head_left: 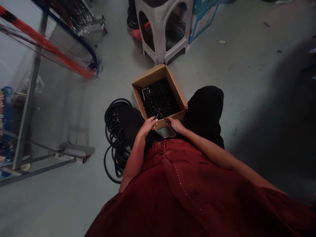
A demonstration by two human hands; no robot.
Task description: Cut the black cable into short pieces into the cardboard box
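Note:
I sit with an open cardboard box (178, 95) between my knees, filled with several small black parts (161, 98). My left hand (148, 125) is closed near the box's front edge, pinching a small dark piece. My right hand (174, 124) is closed on a thin black tube (163, 117) that slants up over the box toward the left hand. Both hands sit close together above my lap and the red garment.
A coil of black tubing (115, 138) lies on the grey floor by my left knee. A white plastic stool (163, 29) stands behind the box, with a blue carton (203, 16) beside it. A metal frame with orange and dark strands (37, 82) fills the left side.

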